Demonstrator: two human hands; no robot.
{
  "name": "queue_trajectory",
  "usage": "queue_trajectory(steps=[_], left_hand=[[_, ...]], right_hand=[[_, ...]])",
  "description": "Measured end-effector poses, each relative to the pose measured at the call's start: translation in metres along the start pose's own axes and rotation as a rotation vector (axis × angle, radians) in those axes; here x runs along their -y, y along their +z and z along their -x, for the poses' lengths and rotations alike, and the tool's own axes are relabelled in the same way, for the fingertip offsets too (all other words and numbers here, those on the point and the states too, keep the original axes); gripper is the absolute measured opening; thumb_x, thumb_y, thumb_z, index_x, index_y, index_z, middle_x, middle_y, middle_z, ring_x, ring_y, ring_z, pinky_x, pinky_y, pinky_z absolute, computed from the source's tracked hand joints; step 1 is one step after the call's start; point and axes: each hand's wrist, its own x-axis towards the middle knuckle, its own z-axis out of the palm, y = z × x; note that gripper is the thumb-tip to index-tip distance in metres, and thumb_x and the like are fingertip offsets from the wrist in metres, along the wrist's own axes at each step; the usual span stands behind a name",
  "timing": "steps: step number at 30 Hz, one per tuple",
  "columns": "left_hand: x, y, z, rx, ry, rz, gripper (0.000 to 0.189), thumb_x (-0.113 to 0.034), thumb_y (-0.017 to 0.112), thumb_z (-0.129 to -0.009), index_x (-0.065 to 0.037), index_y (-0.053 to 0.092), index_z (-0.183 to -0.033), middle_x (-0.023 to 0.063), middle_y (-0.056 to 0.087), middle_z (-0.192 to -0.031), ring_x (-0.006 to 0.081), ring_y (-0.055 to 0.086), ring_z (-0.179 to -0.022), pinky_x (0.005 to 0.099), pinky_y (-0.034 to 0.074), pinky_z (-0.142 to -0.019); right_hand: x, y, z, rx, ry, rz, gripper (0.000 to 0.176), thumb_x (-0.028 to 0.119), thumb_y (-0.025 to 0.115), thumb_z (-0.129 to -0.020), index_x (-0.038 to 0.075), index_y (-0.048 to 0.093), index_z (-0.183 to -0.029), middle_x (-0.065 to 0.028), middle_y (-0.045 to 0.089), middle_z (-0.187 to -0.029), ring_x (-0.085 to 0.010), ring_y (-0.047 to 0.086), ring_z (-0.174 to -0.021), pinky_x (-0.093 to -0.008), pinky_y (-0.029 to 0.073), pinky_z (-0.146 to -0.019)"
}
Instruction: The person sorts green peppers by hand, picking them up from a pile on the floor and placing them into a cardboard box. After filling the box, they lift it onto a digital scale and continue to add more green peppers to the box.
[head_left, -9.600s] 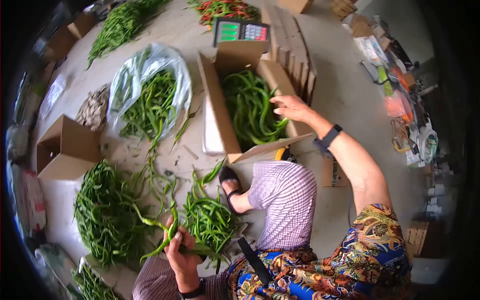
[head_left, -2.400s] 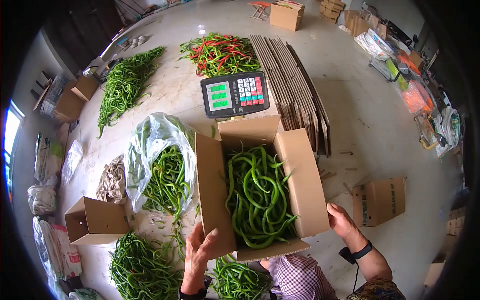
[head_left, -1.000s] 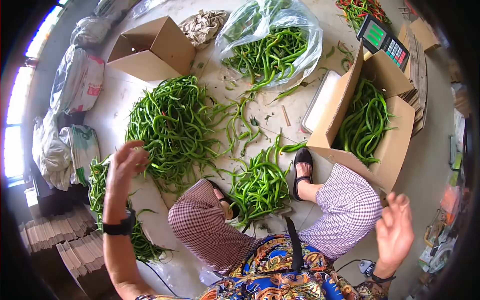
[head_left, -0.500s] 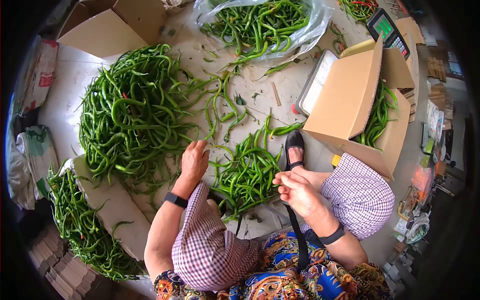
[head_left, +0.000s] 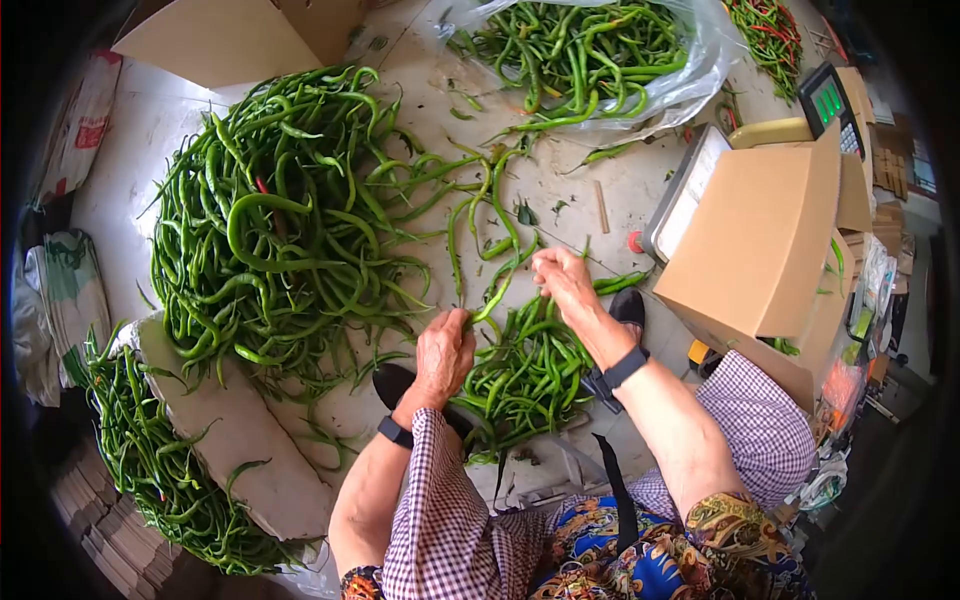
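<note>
The left hand (head_left: pixel 445 352) and right hand (head_left: pixel 565 285) each seem to pinch long green chillies (head_left: pixel 520 375) — light, bendy, snappable — best gripped by stems nearest the fingers.

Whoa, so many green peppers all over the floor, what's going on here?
A person sits on the floor with both hands in the small pile of green peppers between their legs. The left hand rests on its near edge and the right hand at its far end, fingers curled; whether either grips a pepper is unclear. A big pile lies to the left, a bag of peppers beyond, and a cardboard box sits on a scale.
</note>
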Motion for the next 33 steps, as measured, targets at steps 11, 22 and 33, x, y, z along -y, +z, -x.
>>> queue_trajectory(steps=[11,22,33], left_hand=[[0.036,0.009,-0.087,-0.181,-0.024,-0.028,0.027,-0.005,0.064,-0.078,-0.001,0.049,-0.1,0.0239,0.059,-0.087,0.0443,0.058,-0.078,0.0507,0.045,-0.064],[0.039,0.026,-0.059,0.05,-0.327,0.165,0.027,-0.017,0.061,-0.075,0.005,0.052,-0.088,0.0305,0.061,-0.08,0.0473,0.06,-0.076,0.0531,0.047,-0.067],[0.005,-0.067,0.01,-0.69,-0.36,0.339,0.029,-0.007,0.061,-0.087,0.001,0.057,-0.114,0.0105,0.06,-0.111,0.0203,0.058,-0.098,0.0321,0.048,-0.087]], right_hand=[[0.004,0.043,-0.086,-0.218,-0.222,0.762,0.027,0.021,0.073,-0.078,0.003,0.06,-0.093,-0.0131,0.069,-0.085,-0.0311,0.066,-0.079,-0.0416,0.051,-0.074],[0.006,0.012,-0.055,-0.054,-0.128,0.552,0.023,0.018,0.061,-0.079,0.001,0.055,-0.092,-0.0171,0.062,-0.079,-0.0291,0.06,-0.073,-0.0384,0.049,-0.068],[-0.003,0.015,0.036,-0.015,0.105,-0.108,0.018,0.024,0.056,-0.093,0.01,0.05,-0.084,0.0063,0.042,-0.064,-0.0022,0.03,-0.046,-0.0221,0.023,-0.039]])
